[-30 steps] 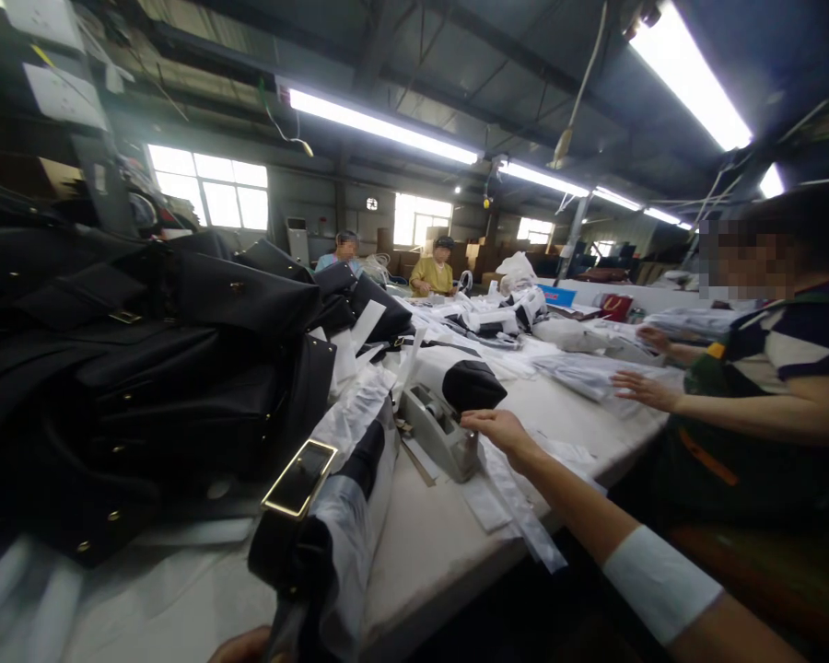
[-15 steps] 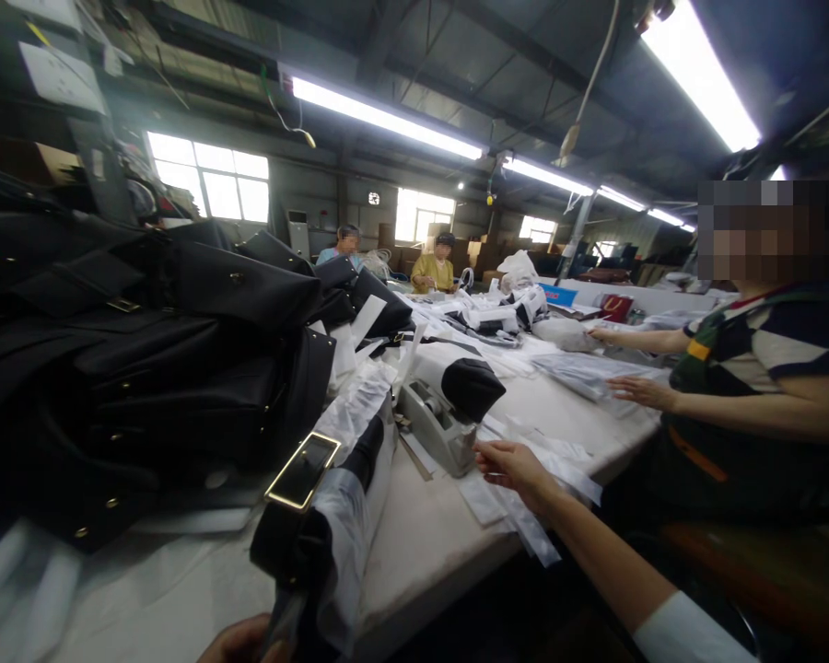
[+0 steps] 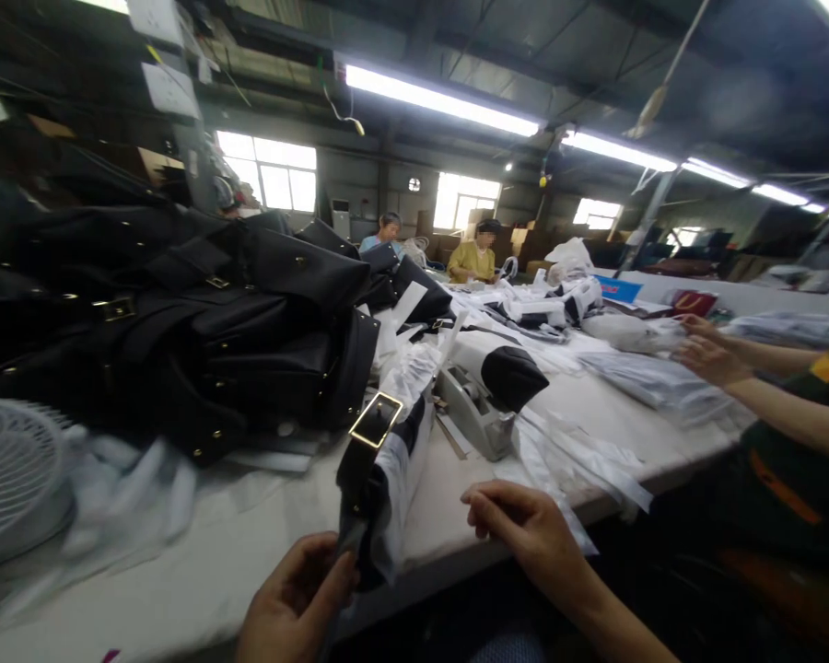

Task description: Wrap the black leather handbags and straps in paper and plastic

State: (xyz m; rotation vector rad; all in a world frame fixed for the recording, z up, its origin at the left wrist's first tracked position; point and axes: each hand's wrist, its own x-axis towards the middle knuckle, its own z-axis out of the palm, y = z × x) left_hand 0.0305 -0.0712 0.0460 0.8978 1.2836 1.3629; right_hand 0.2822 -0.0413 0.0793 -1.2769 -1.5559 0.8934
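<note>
A black strap [image 3: 355,470] with a gold-rimmed rectangular buckle [image 3: 377,420] lies along the table edge, partly wrapped in white film. My left hand [image 3: 304,589] pinches its near end between thumb and fingers. My right hand [image 3: 525,525] hovers over the table's front edge, thumb and fingertips pressed together. Whatever they hold, if anything, is too small to make out. Just beyond that hand stands a grey tape dispenser [image 3: 480,419], apart from the fingers. Behind the dispenser a black and white wrapped piece [image 3: 515,376] leans over it.
Black bags [image 3: 262,322] are piled high on the left, beside a white fan [image 3: 14,479]. Film strips [image 3: 559,460] hang over the table's front edge. At right, a co-worker's hands [image 3: 715,354] handle plastic-wrapped goods [image 3: 663,387]. Two people sit at the far end.
My right hand has left the tape dispenser and come back towards me. The view has swung left, bringing my left hand and the strap further into sight.
</note>
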